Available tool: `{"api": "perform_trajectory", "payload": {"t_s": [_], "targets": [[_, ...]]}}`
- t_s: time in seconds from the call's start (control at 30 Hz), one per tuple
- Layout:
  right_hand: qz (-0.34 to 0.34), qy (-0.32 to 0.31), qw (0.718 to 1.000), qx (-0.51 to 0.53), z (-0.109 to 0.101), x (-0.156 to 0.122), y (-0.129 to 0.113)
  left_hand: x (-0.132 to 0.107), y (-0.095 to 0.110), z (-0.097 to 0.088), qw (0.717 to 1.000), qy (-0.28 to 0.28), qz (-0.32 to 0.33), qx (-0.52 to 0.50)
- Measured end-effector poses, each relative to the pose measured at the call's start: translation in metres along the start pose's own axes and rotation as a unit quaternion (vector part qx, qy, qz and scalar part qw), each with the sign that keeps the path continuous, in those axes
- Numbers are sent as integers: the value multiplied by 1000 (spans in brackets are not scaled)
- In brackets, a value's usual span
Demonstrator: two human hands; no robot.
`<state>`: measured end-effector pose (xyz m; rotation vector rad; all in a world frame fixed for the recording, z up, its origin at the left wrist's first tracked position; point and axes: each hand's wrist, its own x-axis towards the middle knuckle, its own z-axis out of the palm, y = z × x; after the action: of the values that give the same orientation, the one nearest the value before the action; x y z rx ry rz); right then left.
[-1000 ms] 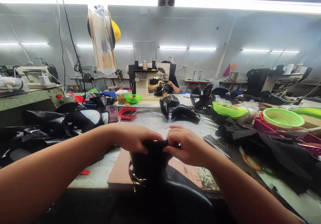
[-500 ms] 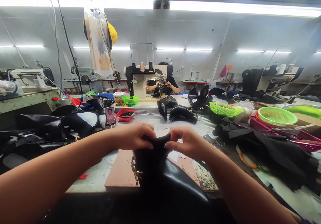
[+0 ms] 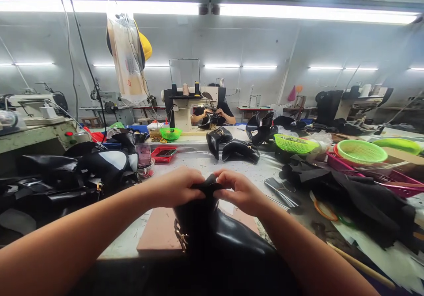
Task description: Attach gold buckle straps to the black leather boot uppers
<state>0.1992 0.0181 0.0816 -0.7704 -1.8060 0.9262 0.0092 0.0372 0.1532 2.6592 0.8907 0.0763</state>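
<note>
A glossy black leather boot upper [image 3: 236, 232] stands in front of me, its top edge pinched between both hands. My left hand [image 3: 185, 185] is closed on the left side of that edge, thumb toward me. On the right side, my right hand [image 3: 233, 187] grips the same edge with thumb and fingers. Between the hands a flap of the edge sticks up in a peak. A gold-coloured buckle [image 3: 180, 234] hangs on the boot's left side. Behind it lies a pinkish board [image 3: 155, 234] on the white worktable [image 3: 185, 157].
Piled black leather pieces [image 3: 49, 172] lie left, beside a phone [image 3: 144, 155] and a red tray [image 3: 164, 153]. More boot uppers [image 3: 240, 151] lie ahead. Green baskets [image 3: 361, 151] and black fabric [image 3: 351, 199] are right. Opposite, a person works at a sewing machine [image 3: 185, 110].
My hands have come slightly closer together, and the boot's edge between them now folds up into a peak. The whole view has shifted a little.
</note>
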Motion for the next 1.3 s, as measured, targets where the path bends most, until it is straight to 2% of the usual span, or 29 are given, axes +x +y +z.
{"api": "perform_trajectory", "payload": {"t_s": [0.1,0.2,0.33,0.43,0.53,0.7,0.77,0.87,0.93,1.0,1.07,1.1,1.17,1.3], "targets": [[2,20,1000,9,5,2,2,-1,6,-6,999,-34,-9,-3],[2,72,997,-4,10,2,3,0,10,-8,998,-59,-24,-17],[40,126,991,2,13,1,5,2,8,1,999,-3,-38,-9],[42,94,995,-17,11,1,5,3,4,9,998,30,-32,-32],[39,61,997,-3,11,1,4,3,0,11,996,17,-50,-73],[57,102,993,-26,13,1,7,2,1,10,991,2,-34,-127],[41,84,994,-63,13,0,8,1,3,14,994,29,-30,-105],[-37,71,987,-139,14,-1,7,-1,3,21,992,109,-53,-27],[-93,93,971,-199,16,-3,6,-3,4,23,989,124,-86,-7],[-168,110,940,-275,20,-6,4,-6,6,21,993,74,-89,-11],[-249,103,903,-334,24,-9,3,-9,10,20,999,7,-39,-24],[-286,94,886,-353,26,-10,2,-11,13,20,999,-15,-11,-32],[-343,64,857,-380,27,-14,-1,-17,18,24,998,-26,17,-46],[-417,-14,796,-438,23,-26,-17,-37,28,41,998,-27,-11,-62]]}}
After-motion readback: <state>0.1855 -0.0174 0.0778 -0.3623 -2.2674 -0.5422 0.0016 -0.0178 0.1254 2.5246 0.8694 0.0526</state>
